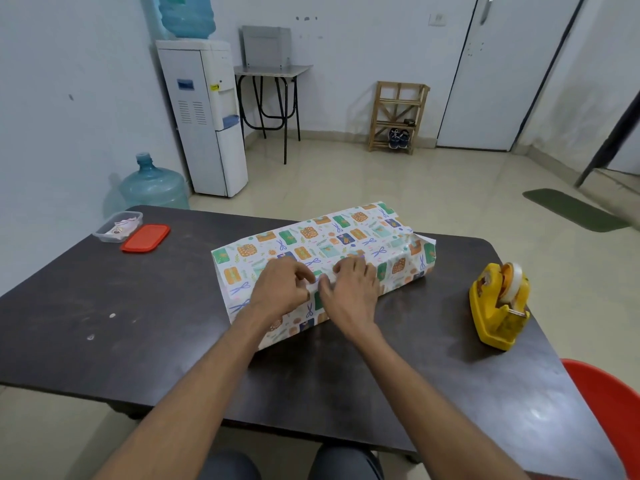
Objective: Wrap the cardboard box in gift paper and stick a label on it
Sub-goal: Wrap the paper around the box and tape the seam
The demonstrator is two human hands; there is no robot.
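Note:
The box (322, 247) lies across the middle of the dark table (104, 306), covered in white gift paper printed with green, orange and blue gifts and scissors. Both my hands rest on its near top edge, side by side. My left hand (280, 289) has its fingers curled down onto the paper seam, thumb and fingertips pinching at a white strip. My right hand (349, 289) presses its bent fingers on the same seam just to the right. The paper at the box's right end (420, 251) is folded loosely, with a white flap sticking out.
A yellow tape dispenser (498, 306) stands at the right of the table. A clear plastic container (117, 226) holding small items and its red lid (145, 238) sit at the far left corner. A red chair (609, 407) is at the lower right.

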